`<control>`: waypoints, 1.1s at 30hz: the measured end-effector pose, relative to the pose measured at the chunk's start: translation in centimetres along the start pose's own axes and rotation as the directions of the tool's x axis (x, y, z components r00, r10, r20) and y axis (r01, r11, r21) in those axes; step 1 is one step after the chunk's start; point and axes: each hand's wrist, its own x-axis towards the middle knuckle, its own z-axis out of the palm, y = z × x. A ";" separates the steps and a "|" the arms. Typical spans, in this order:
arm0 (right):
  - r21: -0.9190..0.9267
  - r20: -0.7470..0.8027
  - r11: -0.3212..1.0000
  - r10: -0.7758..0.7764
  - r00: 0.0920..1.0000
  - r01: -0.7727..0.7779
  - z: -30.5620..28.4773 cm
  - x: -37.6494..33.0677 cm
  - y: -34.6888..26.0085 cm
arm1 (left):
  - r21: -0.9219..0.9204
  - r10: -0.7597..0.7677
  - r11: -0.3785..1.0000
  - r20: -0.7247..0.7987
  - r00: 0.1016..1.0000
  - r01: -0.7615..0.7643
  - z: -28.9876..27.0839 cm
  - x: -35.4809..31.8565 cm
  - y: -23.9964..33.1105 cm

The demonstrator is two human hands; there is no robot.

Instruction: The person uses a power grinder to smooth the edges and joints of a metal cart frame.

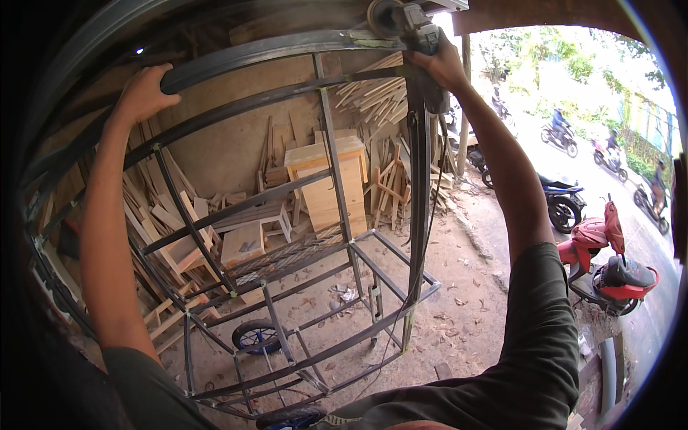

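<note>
A tall frame of dark welded metal tubes (265,56) stands before me, with a wheel (256,335) fitted low on it. My left hand (145,93) grips its top bar on the left, with the fingers wrapped over the tube. Raised at the frame's upper right corner, my right hand (441,63) is closed around an angle grinder (418,30). The grinder's round disc sits at or just above the top bar; I cannot tell whether it touches. A dark cord (433,208) hangs down beside the right upright.
Wood offcuts (376,93) and boards lean along the back wall. A wooden cabinet (333,190) and a low bench (258,215) stand behind the frame. Dry leaves litter the dirt floor (459,308). At right, a red scooter (598,251) is parked by a road with passing motorcycles.
</note>
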 end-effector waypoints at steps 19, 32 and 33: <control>-0.127 0.017 0.988 -0.084 0.996 0.085 0.3 0.3 -1.5 | -0.031 0.008 0.999 -0.028 1.000 -0.009 0.0 -0.3 0.0; -0.245 0.101 0.960 -0.115 0.988 0.136 2.7 1.7 -4.4 | -0.015 0.020 1.000 -0.046 0.999 -0.021 -0.4 -0.5 0.0; -0.248 0.121 0.961 -0.097 0.988 0.125 2.8 1.6 -4.8 | -0.011 0.018 1.000 -0.038 0.999 -0.019 -0.3 -0.5 -0.1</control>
